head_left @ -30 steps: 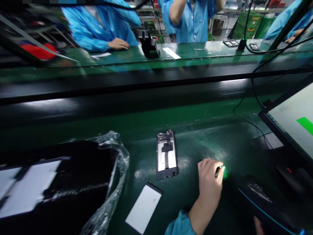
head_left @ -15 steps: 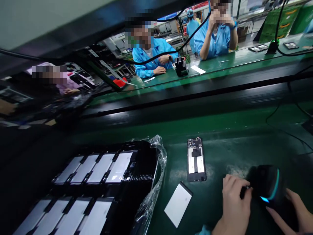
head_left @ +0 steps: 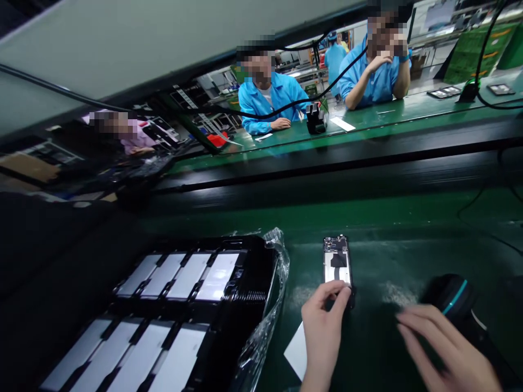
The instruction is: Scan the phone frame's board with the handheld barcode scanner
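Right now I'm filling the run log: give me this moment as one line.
left hand: fingers on near end of phone frame | right hand: open, blurred, beside scanner | tray of panels: left

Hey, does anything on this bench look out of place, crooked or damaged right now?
Nothing looks damaged or spilled. The white panel lies loose and askew on the green mat, outside the black tray of panels. The left hand pinches the open phone frame at its near end; the right hand is blurred beside the scanner.
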Available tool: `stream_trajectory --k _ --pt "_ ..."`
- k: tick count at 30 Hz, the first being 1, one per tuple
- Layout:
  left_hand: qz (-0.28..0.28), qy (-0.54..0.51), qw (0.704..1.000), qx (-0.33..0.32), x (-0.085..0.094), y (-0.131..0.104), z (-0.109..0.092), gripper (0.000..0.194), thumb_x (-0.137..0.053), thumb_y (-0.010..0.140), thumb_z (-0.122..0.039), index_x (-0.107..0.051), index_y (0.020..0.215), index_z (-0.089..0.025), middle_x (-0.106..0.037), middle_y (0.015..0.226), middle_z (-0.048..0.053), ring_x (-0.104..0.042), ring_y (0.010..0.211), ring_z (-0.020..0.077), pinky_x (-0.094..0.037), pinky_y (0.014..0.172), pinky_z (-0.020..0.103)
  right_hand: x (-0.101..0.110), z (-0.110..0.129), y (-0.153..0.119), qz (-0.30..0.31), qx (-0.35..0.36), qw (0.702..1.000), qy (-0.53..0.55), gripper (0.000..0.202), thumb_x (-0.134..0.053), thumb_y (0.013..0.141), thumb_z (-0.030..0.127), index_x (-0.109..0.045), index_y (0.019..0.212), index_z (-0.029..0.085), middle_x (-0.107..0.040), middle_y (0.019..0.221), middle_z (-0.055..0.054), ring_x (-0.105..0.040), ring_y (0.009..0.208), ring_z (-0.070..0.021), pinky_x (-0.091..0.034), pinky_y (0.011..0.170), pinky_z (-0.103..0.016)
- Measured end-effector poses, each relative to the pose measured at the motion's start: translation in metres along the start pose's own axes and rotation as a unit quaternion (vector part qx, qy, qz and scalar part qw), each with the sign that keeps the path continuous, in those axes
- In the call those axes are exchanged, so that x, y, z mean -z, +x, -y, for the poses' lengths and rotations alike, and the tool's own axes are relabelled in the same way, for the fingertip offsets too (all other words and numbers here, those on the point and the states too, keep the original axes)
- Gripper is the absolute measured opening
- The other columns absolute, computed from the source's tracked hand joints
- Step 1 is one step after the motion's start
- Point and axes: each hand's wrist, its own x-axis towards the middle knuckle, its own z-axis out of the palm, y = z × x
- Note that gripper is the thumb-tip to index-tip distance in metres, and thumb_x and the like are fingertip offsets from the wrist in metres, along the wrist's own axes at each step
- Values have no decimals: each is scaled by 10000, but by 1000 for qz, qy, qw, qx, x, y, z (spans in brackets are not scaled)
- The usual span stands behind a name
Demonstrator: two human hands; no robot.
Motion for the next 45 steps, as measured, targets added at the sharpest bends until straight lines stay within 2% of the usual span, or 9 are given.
stream_trajectory --k 2,4,9,12,15,18,24,37,45 --pt "12 -30 999 -12 -2 5 -2 182 -710 819 -346 -746 893 -183 -757 881 56 -702 827 202 -548 785 291 -33 33 33 45 69 997 14 372 -505 924 368 -558 1235 564 -649 1073 -36 -669 958 -283 -603 818 -471" --pt "0 -58 998 -14 -3 10 -1 184 -700 832 -337 -738 917 -178 -762 909 60 -711 858 202 -557 804 288 -58 54 65 85 86 992 46 259 -486 941 323 -661 1118 393 -655 978 -41 -664 840 -228 -590 734 -386" --pt "-40 -61 997 -13 4 38 3 219 -649 873 -356 -711 957 -164 -760 927 82 -719 872 227 -581 804 332 -83 60 118 128 119 984 41 177 -522 931 205 -698 931 229 -663 920 -32 -630 790 -163 -508 705 -279" --pt "-67 78 993 -66 4 55 7 310 -546 930 -372 -670 1129 -167 -717 1142 129 -667 1077 281 -531 964 456 -84 55 153 126 151 979 -48 205 -508 942 170 -709 908 189 -666 898 -49 -614 831 -175 -481 756 -290" --pt "-80 245 960 -106 -7 62 20 561 -564 914 -394 -480 1384 -98 -493 1455 215 -420 1384 358 -358 1129 586 -84 50 195 140 139 972 -129 196 -546 916 143 -737 872 161 -672 902 -72 -606 873 -203 -458 790 -319" --pt "-50 337 933 -117 -22 58 37 782 -649 857 -429 -344 1451 -22 -321 1548 276 -227 1473 404 -270 1159 646 -86 45 224 196 129 962 -143 174 -614 857 114 -761 792 180 -675 882 -48 -622 832 -178 -463 776 -293" --pt "-45 405 903 -139 -32 54 50 831 -648 851 -491 -315 1448 -17 -272 1560 300 -187 1484 406 -277 1161 641 -89 43 237 230 104 954 -161 156 -659 794 108 -770 744 206 -672 856 -15 -623 751 -135 -467 705 -251" --pt "-53 416 896 -147 -32 55 49 807 -644 849 -486 -338 1423 -8 -306 1540 310 -243 1465 414 -288 1150 641 -84 43 234 235 112 951 -170 100 -631 797 120 -697 750 179 -656 836 -7 -601 740 -130 -440 682 -245" --pt "-68 408 897 -156 -33 56 50 795 -658 838 -474 -342 1420 -34 -326 1532 303 -265 1457 414 -293 1139 648 -83 44 250 261 16 952 -157 85 -682 732 119 -744 713 173 -706 767 -7 -608 662 -124 -449 627 -221"
